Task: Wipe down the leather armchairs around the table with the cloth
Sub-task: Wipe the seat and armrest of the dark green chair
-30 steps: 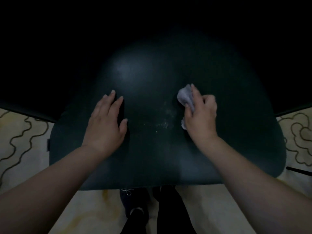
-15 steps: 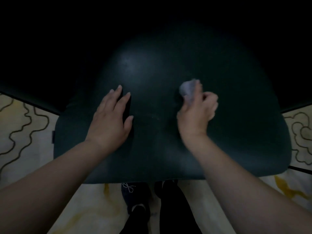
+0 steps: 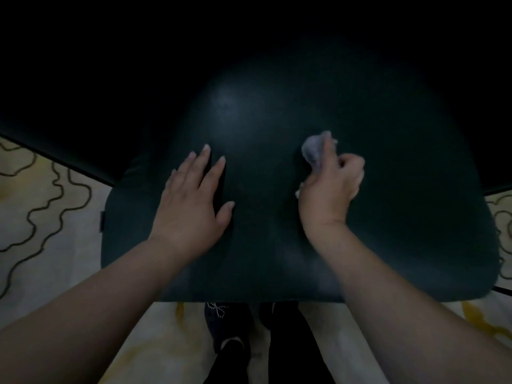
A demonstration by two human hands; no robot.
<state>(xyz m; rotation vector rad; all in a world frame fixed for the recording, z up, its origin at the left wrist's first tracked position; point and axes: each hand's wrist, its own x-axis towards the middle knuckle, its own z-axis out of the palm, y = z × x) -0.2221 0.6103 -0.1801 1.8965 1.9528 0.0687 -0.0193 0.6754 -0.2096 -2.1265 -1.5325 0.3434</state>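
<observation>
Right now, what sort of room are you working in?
Probably a dim lounge or meeting room, though little shows: a dark leather armchair fills the view, and it stands on a cream carpet with dark wavy lines. No table is visible.

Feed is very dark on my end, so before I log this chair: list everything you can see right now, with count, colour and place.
armchair seat: one, dark green leather, fills the middle of the view
cloth: one, pale grey, bunched, on the seat right of centre
carpet: one, cream with dark wavy lines and yellow patches, on both sides and below the seat
shoe: one seen clearly, dark with a small pale bow, on the carpet below the seat's near edge
left hand: flat on the seat, fingers straight
right hand: fingers curled round the cloth on the seat
</observation>
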